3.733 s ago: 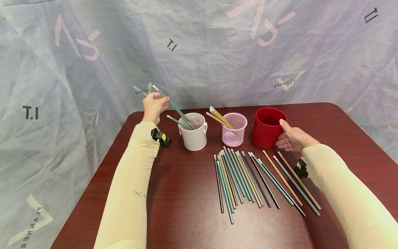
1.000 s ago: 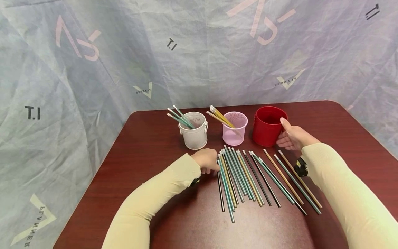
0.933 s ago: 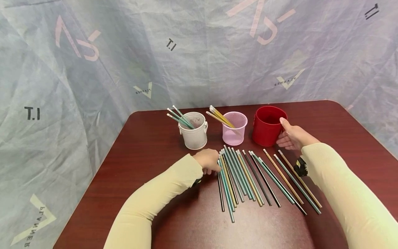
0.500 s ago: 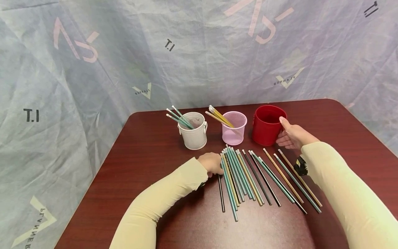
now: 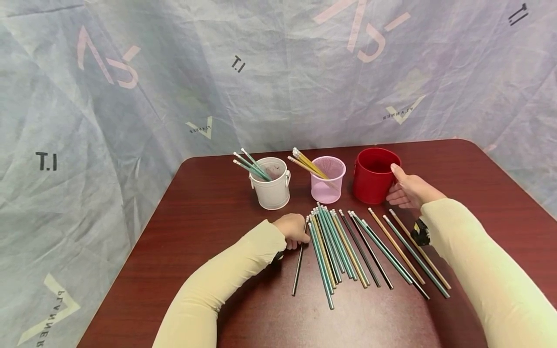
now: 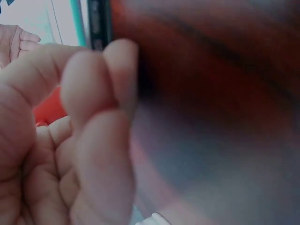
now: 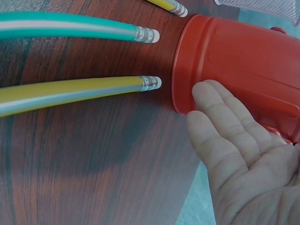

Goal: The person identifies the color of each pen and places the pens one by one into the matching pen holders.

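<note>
In the head view my left hand point(image 5: 292, 230) pinches a black pencil point(image 5: 298, 273) near its eraser end, at the left side of a row of pencils point(image 5: 344, 246). The left wrist view shows thumb and fingertips together at the dark pencil point(image 6: 99, 23). My right hand point(image 5: 411, 189) rests against the red bucket point(image 5: 370, 186), thumb at its rim and fingers straight along its side. The right wrist view shows these extended fingers point(image 7: 225, 117) by the bucket's wall. No pencil shows in the red bucket.
A white bucket point(image 5: 271, 195) holds green pencils. A pink mesh cup point(image 5: 326, 193) holds several yellowish pencils. Both stand in line with the red bucket on the brown table point(image 5: 187, 212), in front of a grey printed cloth point(image 5: 270, 96). Loose green, yellow and black pencils lie fanned out.
My left hand let a green pencil into the white bucket, then came down to the row. The black pencil's lower end has swung left, apart from the others. The right hand stayed put.
</note>
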Demonstrator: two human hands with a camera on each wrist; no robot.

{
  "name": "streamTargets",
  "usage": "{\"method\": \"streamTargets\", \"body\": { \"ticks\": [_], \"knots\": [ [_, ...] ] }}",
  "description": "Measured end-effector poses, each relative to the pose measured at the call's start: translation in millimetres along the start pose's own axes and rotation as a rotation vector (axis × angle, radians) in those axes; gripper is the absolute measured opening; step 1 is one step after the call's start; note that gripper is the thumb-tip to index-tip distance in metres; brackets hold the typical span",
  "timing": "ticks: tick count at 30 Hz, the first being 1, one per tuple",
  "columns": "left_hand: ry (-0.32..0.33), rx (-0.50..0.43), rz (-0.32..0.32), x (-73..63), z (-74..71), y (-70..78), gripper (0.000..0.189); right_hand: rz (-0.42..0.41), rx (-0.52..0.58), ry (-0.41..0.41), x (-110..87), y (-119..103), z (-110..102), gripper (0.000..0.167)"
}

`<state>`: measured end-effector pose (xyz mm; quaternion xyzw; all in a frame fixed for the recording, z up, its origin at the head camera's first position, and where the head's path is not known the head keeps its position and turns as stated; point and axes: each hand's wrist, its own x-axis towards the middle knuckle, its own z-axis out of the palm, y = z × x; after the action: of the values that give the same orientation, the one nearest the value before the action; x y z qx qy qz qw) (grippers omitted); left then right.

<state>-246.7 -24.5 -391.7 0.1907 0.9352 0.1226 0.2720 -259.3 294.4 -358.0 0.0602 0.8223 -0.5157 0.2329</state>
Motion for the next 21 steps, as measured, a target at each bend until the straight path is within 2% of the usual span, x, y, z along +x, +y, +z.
{"method": "streamTargets", "body": {
  "ticks": [4, 9, 12, 15, 19, 21],
  "knots": [
    [0.025, -0.072, 0.012, -2.4, -6.5, -1.6, 0.033, -0.003, -0.009, 0.005, -0.5, 0, 0, 0.098],
    [0.106, -0.268, 0.091, -9.7, -25.6, 1.6, 0.029, -0.006, 0.0, 0.001, -0.6, 0, 0, 0.098],
    [0.197, -0.367, 0.172, -13.9, -38.8, 6.3, 0.018, -0.004, 0.003, -0.011, 0.1, 1, -1, 0.099],
    [0.281, -0.497, 0.221, -17.6, -49.6, 11.8, 0.005, -0.004, 0.003, -0.022, 0.4, 1, -2, 0.1],
    [0.404, -0.679, 0.243, -23.4, -61.4, 19.6, 0.009, -0.005, 0.0, -0.017, -0.1, 1, -1, 0.097],
    [0.481, -0.722, 0.258, -26.1, -67.7, 23.7, 0.011, -0.008, -0.001, -0.012, -0.3, 0, -1, 0.097]
  ]
}}
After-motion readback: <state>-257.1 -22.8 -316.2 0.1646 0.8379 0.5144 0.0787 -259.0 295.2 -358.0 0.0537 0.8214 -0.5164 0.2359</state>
